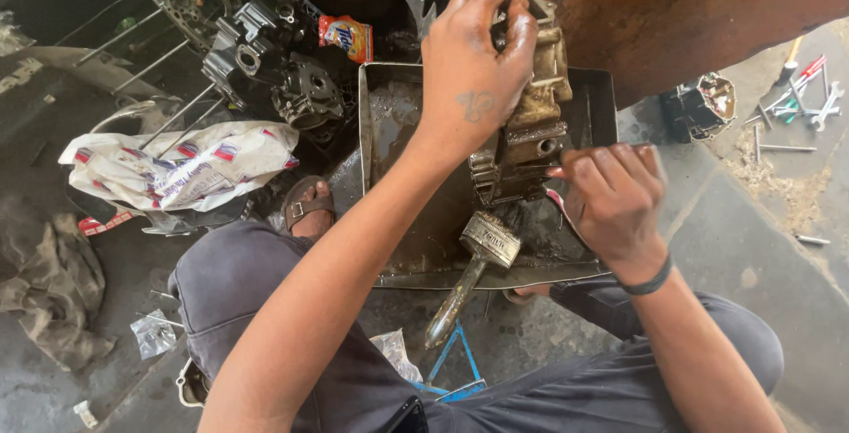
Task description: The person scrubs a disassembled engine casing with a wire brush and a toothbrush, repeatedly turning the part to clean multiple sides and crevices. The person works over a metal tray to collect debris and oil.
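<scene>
My left hand point(473, 70) grips the top of a grimy metal engine casing point(526, 137) that stands upright in a shallow metal tray point(389, 106). My right hand point(615, 199) is closed against the casing's lower right side; whatever it pinches is hidden by the fingers. A dirty paintbrush point(473, 265) lies across the tray's near rim, its bristles toward the casing and its handle pointing at me. Dark oily liquid covers the tray floor.
Engine parts point(265, 53) with long studs lie at the upper left, beside a small red sachet point(347, 37). A printed white sack point(181, 168) and a grey rag point(49, 283) lie left. Spanners and bolts point(796, 97) are scattered at the right. My sandalled foot point(305, 207) rests beside the tray.
</scene>
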### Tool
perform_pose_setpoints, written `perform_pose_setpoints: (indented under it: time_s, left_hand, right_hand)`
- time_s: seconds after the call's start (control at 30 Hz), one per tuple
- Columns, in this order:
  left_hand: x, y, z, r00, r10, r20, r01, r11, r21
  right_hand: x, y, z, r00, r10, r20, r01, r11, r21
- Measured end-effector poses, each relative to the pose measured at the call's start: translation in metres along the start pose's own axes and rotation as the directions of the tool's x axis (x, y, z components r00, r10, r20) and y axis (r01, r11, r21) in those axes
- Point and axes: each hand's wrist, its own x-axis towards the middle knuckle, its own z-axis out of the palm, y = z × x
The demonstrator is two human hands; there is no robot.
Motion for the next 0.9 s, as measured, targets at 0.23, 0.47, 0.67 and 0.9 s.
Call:
perform_pose_setpoints:
  time_s: [0.23,0.47,0.67,0.9]
  left_hand:
    - [0.002,-0.002,-0.003,0.998,0.059,0.008,-0.059,0.998,0.012]
    - [0.004,0.006,-0.009,0.996,0.079,0.037,-0.078,0.997,-0.025]
    - [0.009,0.015,-0.015,0.988,0.048,0.147,-0.05,0.999,0.011]
    - [0.014,0.026,-0.01,0.974,0.129,0.186,-0.13,0.991,-0.006]
  right_hand:
    - [-0.008,0.006,0.002,0.997,0.069,0.035,-0.07,0.996,0.052]
    - [-0.008,0.004,-0.002,0.993,0.111,0.049,-0.112,0.993,0.029]
    - [-0.001,0.004,-0.009,0.999,0.014,0.039,-0.018,0.995,0.101]
    - [-0.002,0.013,-0.006,0.992,-0.003,-0.127,0.035,0.968,0.248]
